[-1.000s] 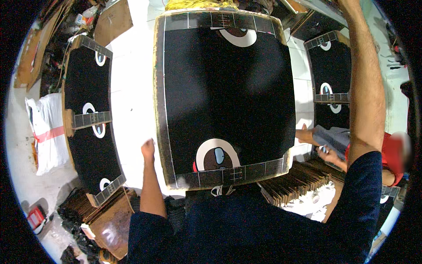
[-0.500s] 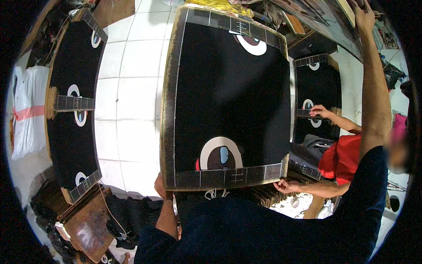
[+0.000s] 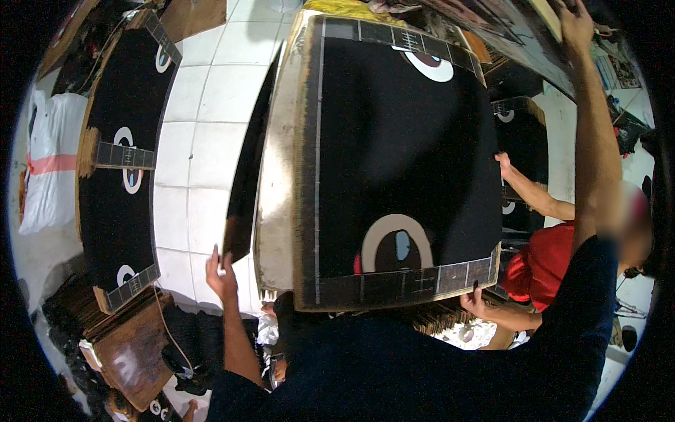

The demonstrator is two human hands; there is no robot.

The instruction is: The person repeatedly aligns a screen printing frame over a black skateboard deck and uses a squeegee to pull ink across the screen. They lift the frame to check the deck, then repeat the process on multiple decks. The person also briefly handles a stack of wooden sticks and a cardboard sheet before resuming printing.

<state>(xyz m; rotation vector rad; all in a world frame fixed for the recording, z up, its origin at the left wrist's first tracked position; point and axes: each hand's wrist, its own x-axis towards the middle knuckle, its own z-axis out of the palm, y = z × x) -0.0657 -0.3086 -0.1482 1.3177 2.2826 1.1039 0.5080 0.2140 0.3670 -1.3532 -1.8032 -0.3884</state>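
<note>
My left hand (image 3: 221,278) pinches the lower corner of a thin black sheet or panel (image 3: 247,176), which is seen almost edge-on, tilted over the tiled floor. High at the right, my right hand (image 3: 578,29) grips the edge of a raised, slanted printing frame (image 3: 520,42). In the middle lies a large board covered in black fabric (image 3: 408,155), with printed cartoon eyes and dark marked strips along both ends. Left of it shows a shiny pale surface (image 3: 275,211). A co-worker's hands hold this board, one hand (image 3: 502,163) at its right side, the other (image 3: 476,302) at its near edge.
A co-worker in red (image 3: 538,264) is close at the right. More black printed boards lie at the left (image 3: 116,197) and right (image 3: 520,155). A white plastic bundle (image 3: 53,169) stands at far left. Dark fabric (image 3: 211,337) is piled near my left arm.
The middle board has shifted right, uncovering the pale surface. My left hand has moved left from its corner with the black sheet. A co-worker's hand has come onto the board's right side.
</note>
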